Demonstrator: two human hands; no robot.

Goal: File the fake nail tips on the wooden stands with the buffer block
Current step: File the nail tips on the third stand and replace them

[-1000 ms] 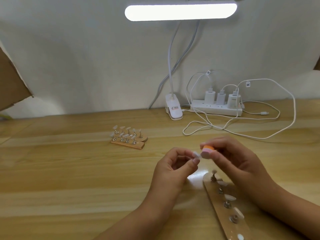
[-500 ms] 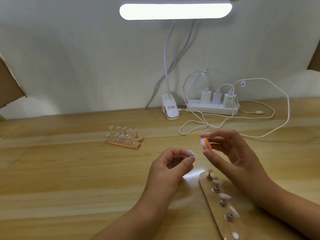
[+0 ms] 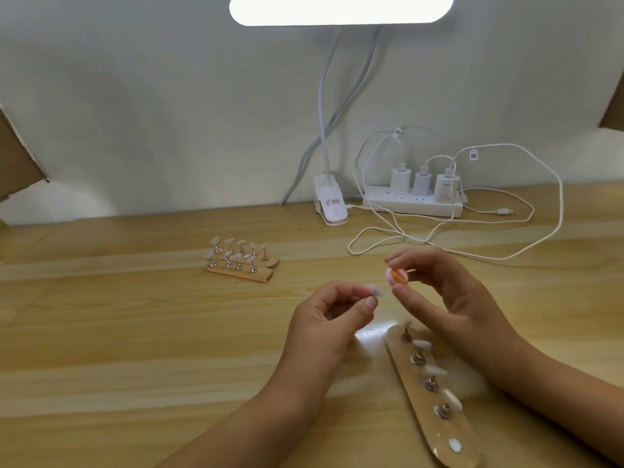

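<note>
Head view: left hand [image 3: 332, 319] pinches a nail tip [image 3: 375, 290] above the wooden desk [image 3: 118, 332]. Right hand [image 3: 439, 298] grips the buffer block [image 3: 395, 276] just beside it (apart). Nearest wooden stand [image 3: 432, 396] lies below. Lamp [image 3: 341, 10] and power strip [image 3: 412, 205] stand at the white wall [image 3: 152, 113].

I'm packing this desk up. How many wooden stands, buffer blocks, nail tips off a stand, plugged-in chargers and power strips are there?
Wooden stands: 3
Buffer block: 1
Nail tip off a stand: 1
Chargers: 3
Power strip: 1
Total: 9
</note>
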